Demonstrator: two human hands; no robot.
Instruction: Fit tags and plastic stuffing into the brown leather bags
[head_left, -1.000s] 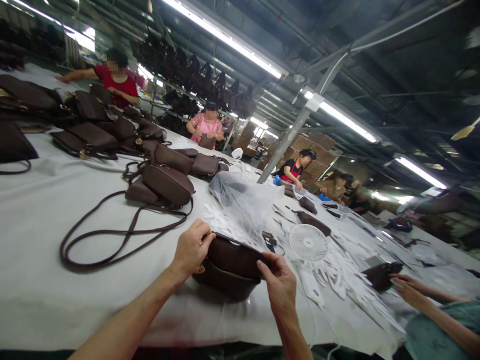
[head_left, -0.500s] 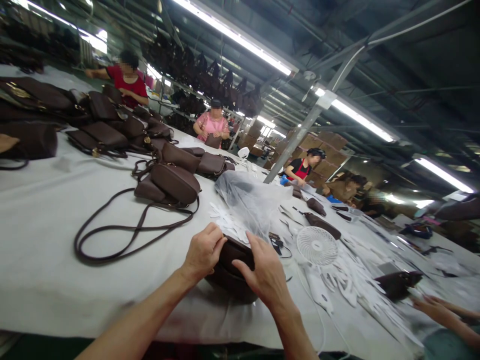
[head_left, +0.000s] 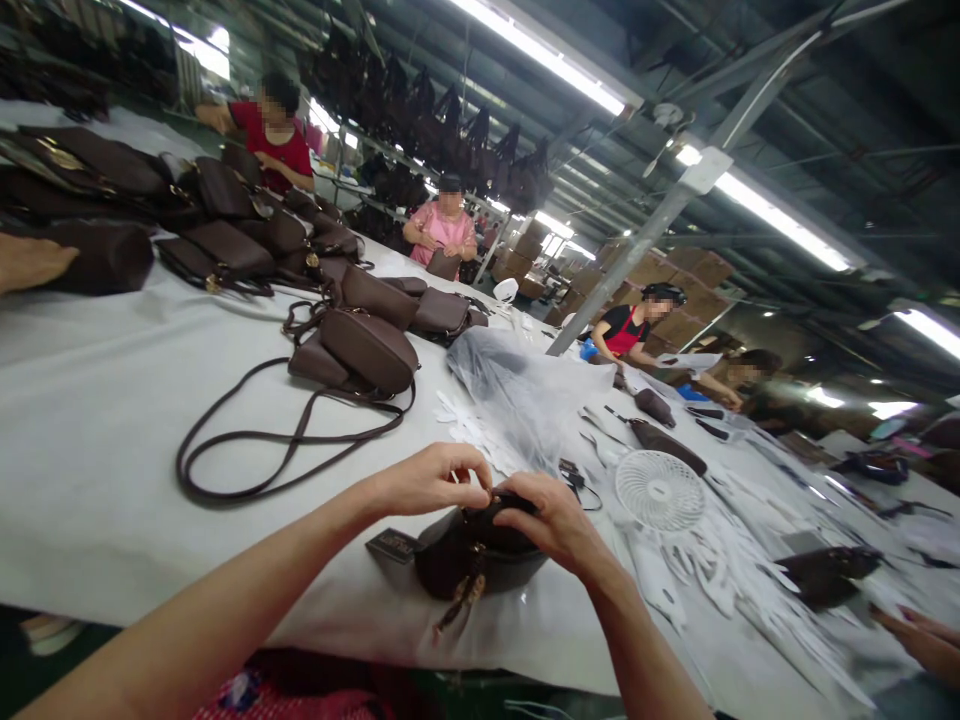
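A small dark brown handbag (head_left: 480,565) stands at the table's near edge, with a gold-coloured charm and tassel (head_left: 469,592) hanging on its front. My right hand (head_left: 551,515) grips the bag's top edge, thumb on the near side. At the top edge, the fingertips of my left hand (head_left: 446,478) pinch a small part of the bag; a glint of metal shows there, but its kind is unclear. A dark lettered tag (head_left: 393,546) sticks out at the bag's left side.
Brown bags (head_left: 367,350) with a looped strap lie left of centre, more piled behind. Beyond my hands are clear plastic sheeting (head_left: 517,390) and white cut pieces (head_left: 469,425). A white fan (head_left: 660,490) lies at right. Co-workers sit around the table; one's hand (head_left: 34,262) touches a bag at far left.
The handbag has been turned, so its charm and tag now show. My left hand has shifted from its left edge to a pinch at the top; my right hand has closed on the top edge.
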